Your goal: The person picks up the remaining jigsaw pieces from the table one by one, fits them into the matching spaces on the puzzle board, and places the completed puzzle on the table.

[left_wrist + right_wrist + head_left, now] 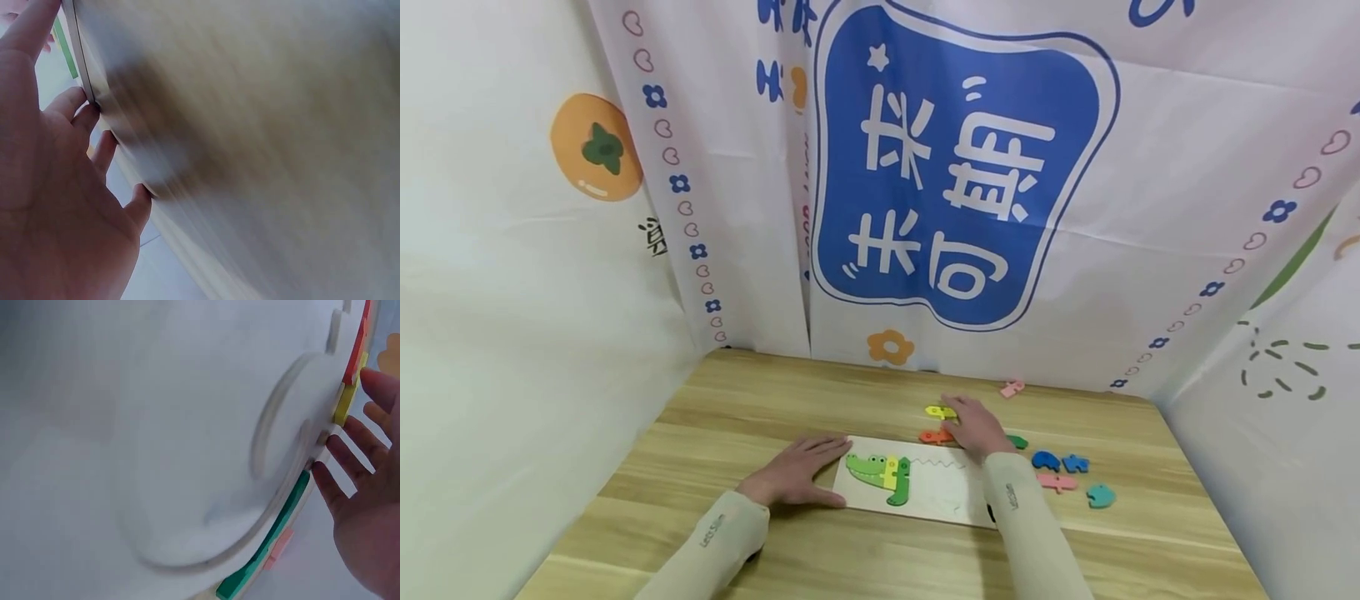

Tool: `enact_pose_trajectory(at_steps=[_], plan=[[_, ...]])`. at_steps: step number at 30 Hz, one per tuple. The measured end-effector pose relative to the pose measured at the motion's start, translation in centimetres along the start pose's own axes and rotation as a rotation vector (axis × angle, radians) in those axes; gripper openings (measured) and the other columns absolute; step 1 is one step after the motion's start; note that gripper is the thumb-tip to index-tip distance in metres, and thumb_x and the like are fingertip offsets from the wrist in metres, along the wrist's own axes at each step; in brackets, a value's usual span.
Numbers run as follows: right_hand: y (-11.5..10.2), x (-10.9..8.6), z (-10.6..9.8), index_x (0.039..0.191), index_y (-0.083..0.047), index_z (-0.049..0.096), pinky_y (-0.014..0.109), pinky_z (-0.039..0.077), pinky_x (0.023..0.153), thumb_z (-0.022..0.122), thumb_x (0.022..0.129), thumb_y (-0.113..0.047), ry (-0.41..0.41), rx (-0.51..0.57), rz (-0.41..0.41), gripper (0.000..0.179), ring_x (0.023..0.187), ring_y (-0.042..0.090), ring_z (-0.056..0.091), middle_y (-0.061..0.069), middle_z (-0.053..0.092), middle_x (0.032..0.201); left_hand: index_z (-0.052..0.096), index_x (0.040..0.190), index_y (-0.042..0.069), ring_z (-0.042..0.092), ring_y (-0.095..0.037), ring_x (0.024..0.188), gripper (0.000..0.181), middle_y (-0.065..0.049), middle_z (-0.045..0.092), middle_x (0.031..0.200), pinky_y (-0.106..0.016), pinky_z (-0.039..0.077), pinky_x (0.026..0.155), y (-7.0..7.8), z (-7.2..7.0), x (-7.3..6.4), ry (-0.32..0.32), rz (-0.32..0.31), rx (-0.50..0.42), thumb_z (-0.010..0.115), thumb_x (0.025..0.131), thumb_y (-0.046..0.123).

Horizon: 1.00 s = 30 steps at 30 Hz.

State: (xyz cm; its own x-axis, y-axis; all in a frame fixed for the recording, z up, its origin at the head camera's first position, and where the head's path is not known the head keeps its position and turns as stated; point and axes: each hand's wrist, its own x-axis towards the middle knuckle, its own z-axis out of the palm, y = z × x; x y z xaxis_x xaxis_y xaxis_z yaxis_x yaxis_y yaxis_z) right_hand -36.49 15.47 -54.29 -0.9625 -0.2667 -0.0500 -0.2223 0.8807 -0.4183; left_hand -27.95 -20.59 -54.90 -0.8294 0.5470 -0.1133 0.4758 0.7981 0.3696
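A white crocodile puzzle board (pixel 940 493) lies on the table. At its left end are a green crocodile head (pixel 865 471), a yellow piece (pixel 891 472) and a green leg piece (pixel 901 485). My left hand (pixel 801 473) rests at the board's left edge, thumb and fingers spread; the left wrist view shows its fingertips by the edge. Beyond the board's far edge, my right hand (pixel 976 427) reaches to a loose yellow piece (pixel 938 412) and a red-orange piece (pixel 934 437). In the right wrist view its fingers are spread near the yellow piece (pixel 347 403).
Right of the right hand lie a green piece (pixel 1018 442), a dark blue piece (pixel 1045 460), a blue piece (pixel 1076 463), a pink piece (pixel 1058 482) and a teal piece (pixel 1101 497). Another pink piece (pixel 1012 388) sits near the printed curtain (pixel 1060 350) at the back.
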Motion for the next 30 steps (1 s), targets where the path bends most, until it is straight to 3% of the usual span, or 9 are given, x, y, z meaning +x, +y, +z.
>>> enact_pose_trajectory(at_steps=[6,14,22,30], plan=[[0.1,0.7,0.5,0.14,-0.01,0.065,0.052,0.05,0.108,0.071,0.099,-0.015,0.094,-0.02,-0.057,0.041,0.126,0.033,0.058,0.014,0.062,0.133,0.031,0.164,0.023,0.028,-0.038,0.156,0.102,-0.004,0.03,0.171,-0.065,0.021,0.125,0.0,0.2,0.0,0.007,-0.004,-0.004,0.068,0.084,0.075],[0.1,0.7,0.1,0.126,-0.005,0.073,0.045,0.057,0.095,0.076,0.094,-0.005,0.116,0.018,0.022,0.033,0.105,0.025,0.064,0.009,0.067,0.115,0.03,0.165,0.026,0.027,-0.036,0.157,0.103,-0.001,0.029,0.171,-0.064,0.02,0.126,-0.1,0.4,0.1,-0.001,-0.014,-0.001,0.067,0.084,0.077],[0.9,0.7,0.0,0.124,-0.002,0.073,0.046,0.057,0.093,0.074,0.094,-0.005,0.12,0.101,0.049,0.03,0.101,0.024,0.063,0.011,0.067,0.112,0.031,0.164,0.024,0.028,-0.038,0.156,0.102,-0.002,0.03,0.171,-0.065,0.023,0.124,0.0,0.1,0.2,-0.003,-0.014,-0.004,0.068,0.084,0.076],[1.5,0.4,-0.8,0.122,-0.001,0.071,0.047,0.059,0.092,0.074,0.096,-0.01,0.183,0.239,0.059,0.027,0.103,0.028,0.068,0.015,0.072,0.114,0.031,0.164,0.024,0.029,-0.037,0.156,0.102,-0.003,0.03,0.171,-0.065,0.022,0.125,-0.1,0.3,0.2,-0.002,-0.021,0.001,0.068,0.084,0.075]])
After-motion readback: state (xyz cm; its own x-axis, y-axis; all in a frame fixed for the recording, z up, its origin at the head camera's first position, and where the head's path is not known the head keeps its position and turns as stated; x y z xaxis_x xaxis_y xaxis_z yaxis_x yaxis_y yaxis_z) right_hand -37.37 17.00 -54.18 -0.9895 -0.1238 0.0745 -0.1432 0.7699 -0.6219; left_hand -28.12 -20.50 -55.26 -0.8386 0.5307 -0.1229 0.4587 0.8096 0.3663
